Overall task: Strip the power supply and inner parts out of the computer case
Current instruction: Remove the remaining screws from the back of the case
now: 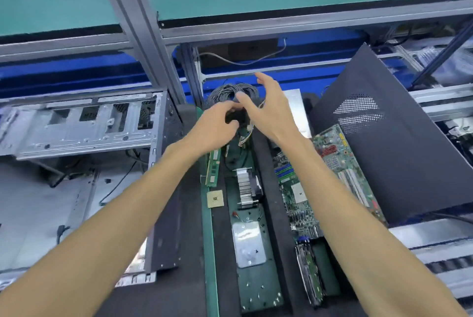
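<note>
The opened computer case lies on its side at the left, its metal drive cage showing and loose black cables inside. My left hand reaches over the green conveyor strip and curls round a small black part with a wire tail, though the grip is partly hidden. My right hand hovers just right of it with fingers spread, holding nothing. A coil of grey cable lies behind both hands. Stripped parts lie below: a RAM stick, a CPU chip, a finned heatsink, a motherboard.
A black case side panel leans at the right over the motherboard. A silver plate and an expansion card lie nearer me. An aluminium frame post rises behind the case, with blue bins under the shelf.
</note>
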Motion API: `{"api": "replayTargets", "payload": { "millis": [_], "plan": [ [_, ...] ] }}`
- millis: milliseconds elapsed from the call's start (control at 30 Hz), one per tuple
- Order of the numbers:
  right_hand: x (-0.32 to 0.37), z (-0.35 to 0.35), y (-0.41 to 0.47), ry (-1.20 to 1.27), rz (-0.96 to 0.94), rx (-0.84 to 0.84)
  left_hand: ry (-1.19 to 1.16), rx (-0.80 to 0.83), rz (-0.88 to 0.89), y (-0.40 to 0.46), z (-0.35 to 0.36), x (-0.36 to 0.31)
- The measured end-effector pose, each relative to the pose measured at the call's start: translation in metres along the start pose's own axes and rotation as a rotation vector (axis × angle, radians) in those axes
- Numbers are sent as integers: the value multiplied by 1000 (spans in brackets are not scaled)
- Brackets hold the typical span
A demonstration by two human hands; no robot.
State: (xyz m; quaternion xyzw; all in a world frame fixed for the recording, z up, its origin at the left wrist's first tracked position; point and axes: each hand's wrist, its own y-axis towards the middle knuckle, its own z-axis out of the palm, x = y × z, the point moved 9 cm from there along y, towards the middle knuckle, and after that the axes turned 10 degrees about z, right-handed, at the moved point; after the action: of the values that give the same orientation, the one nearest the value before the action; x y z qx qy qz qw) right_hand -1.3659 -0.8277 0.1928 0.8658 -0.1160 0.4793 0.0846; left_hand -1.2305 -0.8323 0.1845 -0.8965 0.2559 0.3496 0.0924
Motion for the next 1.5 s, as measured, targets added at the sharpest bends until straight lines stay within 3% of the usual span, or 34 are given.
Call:
{"api": "replayTargets", "payload": {
  "millis": [333, 667, 900, 1233, 1500],
  "plan": [
    [117, 109, -70, 72, -179, 161, -19, -228, -74, -119, -112, 57],
    [186, 217, -141, -7, -169, 240, -136, -315, -92, -229, -198, 146],
    [190, 262, -190, -36, -94, 220, -180, -273, -66, -285, -207, 201],
    [184, 296, -250, -141, 14, 320, -337, -224, -103, -339, -184, 210],
    [200, 305, -295, -56, -135, 304, -299, -412, -61, -398, -191, 190]
  ]
}}
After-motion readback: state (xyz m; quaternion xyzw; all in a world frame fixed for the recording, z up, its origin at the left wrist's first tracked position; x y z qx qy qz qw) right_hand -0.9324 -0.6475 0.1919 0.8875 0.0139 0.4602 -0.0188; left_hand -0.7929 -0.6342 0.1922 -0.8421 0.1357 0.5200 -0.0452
